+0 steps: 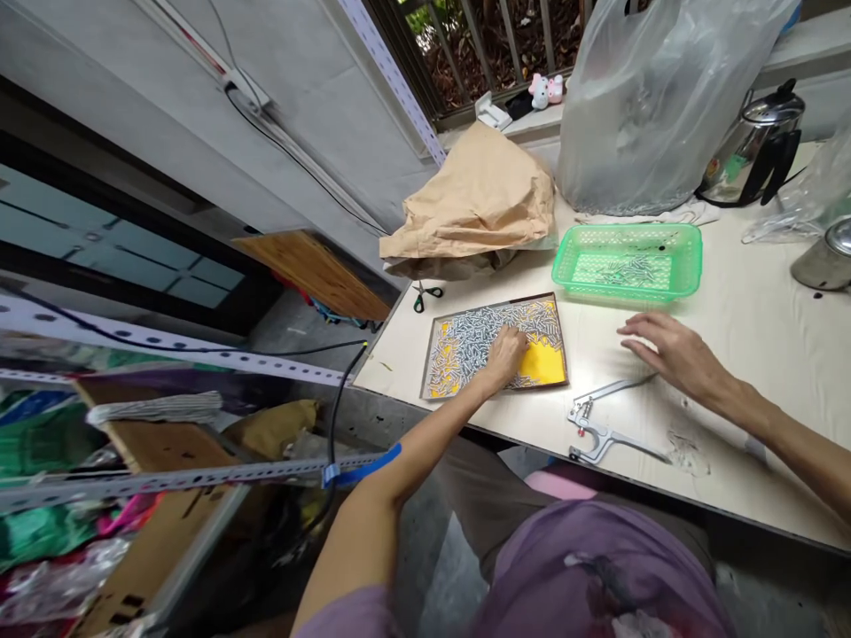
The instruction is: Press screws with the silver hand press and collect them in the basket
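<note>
My left hand reaches into a shallow tray with a yellow bottom, its fingers curled closed among many small silvery metal pins. Whatever those fingers hold is hidden. Pins cover most of the tray; a yellow patch shows bare at its right. My right hand hovers over the table with fingers stretched out and nothing in them. Just beyond it stands a green plastic basket with some similar metal pieces inside. Metal hand pliers with a spring lie nearer my body, below and left of my right hand.
Small scissors with dark green handles lie left of the tray. Behind stand a crumpled brown paper bag, a big plastic bag and a metal kettle. A metal canister is at right. The table's left edge adjoins a cable.
</note>
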`<action>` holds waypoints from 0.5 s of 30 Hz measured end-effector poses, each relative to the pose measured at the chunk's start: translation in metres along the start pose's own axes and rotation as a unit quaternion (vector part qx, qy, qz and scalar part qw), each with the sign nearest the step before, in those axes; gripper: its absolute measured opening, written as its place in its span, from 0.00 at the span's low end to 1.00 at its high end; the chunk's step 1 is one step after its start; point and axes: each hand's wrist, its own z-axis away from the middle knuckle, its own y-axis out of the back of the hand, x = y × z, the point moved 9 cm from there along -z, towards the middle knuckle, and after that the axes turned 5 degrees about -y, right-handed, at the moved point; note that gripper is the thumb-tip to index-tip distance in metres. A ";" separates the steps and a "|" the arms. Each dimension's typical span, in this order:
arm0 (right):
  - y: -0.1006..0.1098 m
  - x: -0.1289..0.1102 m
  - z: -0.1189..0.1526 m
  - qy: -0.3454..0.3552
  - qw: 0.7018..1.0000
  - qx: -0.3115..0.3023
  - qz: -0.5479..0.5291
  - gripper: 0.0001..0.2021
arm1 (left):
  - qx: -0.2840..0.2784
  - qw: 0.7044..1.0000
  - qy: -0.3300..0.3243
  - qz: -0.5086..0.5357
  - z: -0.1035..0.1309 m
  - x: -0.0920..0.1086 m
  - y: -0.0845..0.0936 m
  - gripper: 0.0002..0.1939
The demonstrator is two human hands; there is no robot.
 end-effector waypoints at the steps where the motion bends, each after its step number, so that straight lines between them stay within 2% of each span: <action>1: -0.007 -0.008 0.012 0.008 1.000 -0.018 -0.012 0.15 | -0.009 1.000 -0.006 -0.001 -0.001 0.000 -0.001 0.06; 5: -0.023 -0.026 0.051 0.024 0.997 -0.059 -0.033 0.16 | -0.018 1.000 -0.024 -0.005 -0.003 0.002 0.000 0.10; 9: -0.023 -0.027 0.077 0.000 0.996 -0.072 -0.045 0.15 | 0.038 0.998 -0.010 0.042 0.003 0.007 0.024 0.10; 12: -0.025 -0.028 0.092 -0.014 0.995 -0.084 -0.050 0.14 | 0.073 0.981 0.007 0.181 0.022 0.023 0.040 0.06; 13: -0.028 -0.029 0.097 -0.013 0.995 -0.092 -0.046 0.14 | 0.059 0.968 0.020 0.245 0.031 0.031 0.038 0.05; 15: -0.036 -0.034 0.105 -0.007 0.993 -0.113 -0.028 0.14 | -0.011 0.924 0.061 0.377 0.051 0.051 0.021 0.03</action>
